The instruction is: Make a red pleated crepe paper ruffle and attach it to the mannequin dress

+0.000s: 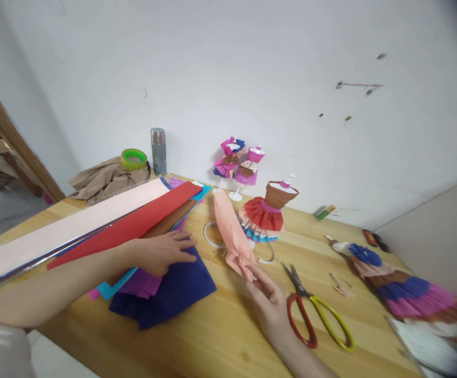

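My left hand (165, 253) lies with fingers spread on a pile of folded coloured paper, its fingertips over a dark blue sheet (177, 291). Red (130, 220), brown, purple and light blue sheets lie in the same pile. Between thumb and fingers, my right hand (268, 302) pinches the near, gathered end of a peach paper piece (232, 231), which points away toward the small dress forms. Scissors (301, 294) with one red and one yellow handle lie opened just right of my right hand.
Small forms in paper dresses (270, 210) stand near the wall. A flask (158, 152), green tape roll (134, 158) and brown cloth (108, 178) sit back left. Another paper dress (409, 294) lies at right. Pale rings lie behind the peach paper.
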Action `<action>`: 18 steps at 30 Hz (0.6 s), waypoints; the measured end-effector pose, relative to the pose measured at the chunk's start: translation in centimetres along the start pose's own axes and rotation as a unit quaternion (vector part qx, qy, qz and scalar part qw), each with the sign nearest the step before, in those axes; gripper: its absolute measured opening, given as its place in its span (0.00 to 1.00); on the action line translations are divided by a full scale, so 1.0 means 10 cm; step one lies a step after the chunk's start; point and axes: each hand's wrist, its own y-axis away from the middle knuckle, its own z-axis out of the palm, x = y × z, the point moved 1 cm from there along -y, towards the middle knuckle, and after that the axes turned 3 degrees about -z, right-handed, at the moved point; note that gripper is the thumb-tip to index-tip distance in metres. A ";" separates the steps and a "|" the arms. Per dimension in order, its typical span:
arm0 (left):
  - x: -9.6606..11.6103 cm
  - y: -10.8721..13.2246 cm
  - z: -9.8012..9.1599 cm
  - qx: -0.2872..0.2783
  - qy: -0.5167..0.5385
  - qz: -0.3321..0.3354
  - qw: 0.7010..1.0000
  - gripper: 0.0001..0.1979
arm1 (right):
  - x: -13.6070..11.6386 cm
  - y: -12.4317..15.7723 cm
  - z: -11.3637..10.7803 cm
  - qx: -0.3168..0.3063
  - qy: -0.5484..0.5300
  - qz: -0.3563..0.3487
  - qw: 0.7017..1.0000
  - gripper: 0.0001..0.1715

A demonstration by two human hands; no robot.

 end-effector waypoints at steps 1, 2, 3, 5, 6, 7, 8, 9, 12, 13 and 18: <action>0.07 0.03 0.01 -0.023 0.004 0.026 0.999 0.36 | 0.02 0.00 0.01 0.002 0.003 -0.002 1.000 0.21; 0.13 0.05 0.03 -0.019 0.003 0.040 0.999 0.30 | 0.04 -0.01 0.02 0.000 0.007 -0.005 1.000 0.20; 0.18 0.06 0.04 0.001 -0.002 0.046 0.999 0.22 | 0.06 -0.02 0.03 -0.006 0.014 -0.012 1.000 0.20; 0.24 0.04 0.08 0.037 -0.009 0.054 0.998 0.12 | 0.07 -0.03 0.06 -0.030 0.036 -0.040 0.998 0.20; 0.26 0.03 0.08 0.050 -0.003 0.059 0.997 0.11 | 0.07 -0.03 0.06 -0.043 0.050 -0.062 0.996 0.20; 0.27 0.01 0.07 0.056 0.017 0.065 0.996 0.10 | 0.07 -0.03 0.07 -0.052 0.066 -0.089 0.993 0.21; 0.27 0.01 0.04 0.059 0.054 0.069 0.994 0.10 | 0.06 -0.03 0.08 -0.059 0.081 -0.117 0.988 0.21; 0.26 0.01 0.00 0.065 0.104 0.067 0.990 0.09 | 0.04 -0.03 0.08 -0.063 0.094 -0.145 0.983 0.21; 0.16 0.05 -0.22 0.123 0.288 0.025 0.949 0.09 | 0.00 -0.02 0.11 -0.068 0.114 -0.204 0.970 0.21; 0.10 0.08 -0.31 0.164 0.338 0.005 0.927 0.06 | -0.02 -0.02 0.12 -0.071 0.115 -0.215 0.967 0.21; -0.33 0.32 -0.75 0.435 0.483 -0.111 0.752 0.07 | -0.02 -0.01 0.15 -0.084 0.121 -0.236 0.961 0.23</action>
